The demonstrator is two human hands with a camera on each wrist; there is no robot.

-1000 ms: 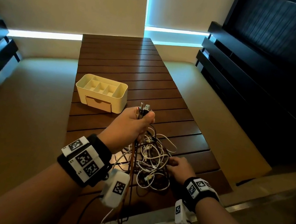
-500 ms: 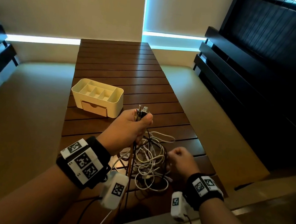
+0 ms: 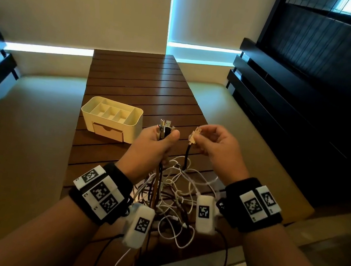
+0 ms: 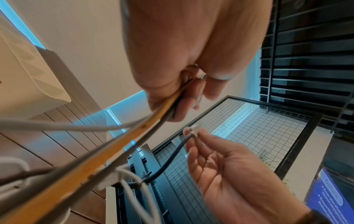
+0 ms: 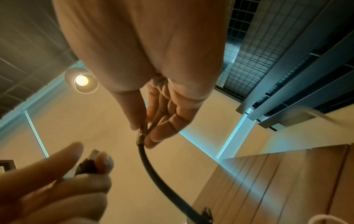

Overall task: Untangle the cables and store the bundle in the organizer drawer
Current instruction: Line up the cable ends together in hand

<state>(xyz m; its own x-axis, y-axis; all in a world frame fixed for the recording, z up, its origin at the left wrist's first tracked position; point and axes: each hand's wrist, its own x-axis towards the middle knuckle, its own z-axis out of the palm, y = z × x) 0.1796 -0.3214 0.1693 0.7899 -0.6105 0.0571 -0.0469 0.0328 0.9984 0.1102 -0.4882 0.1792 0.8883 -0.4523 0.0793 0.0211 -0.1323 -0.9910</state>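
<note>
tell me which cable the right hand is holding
The black cable, pinched at its plug by the right hand, apart from the other ends. The left hand grips those as a bunch.

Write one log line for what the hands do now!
left hand: grips cable ends | right hand: pinches black cable plug | drawer: closed

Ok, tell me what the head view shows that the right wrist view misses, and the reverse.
Only the head view shows the cream organizer with its drawer closed, and the tangled cables heaped on the slatted table.

Only the right wrist view shows a lit ceiling lamp.

Both show the right hand pinching the plug of one black cable, and the left hand gripping several gathered plug ends.
</note>
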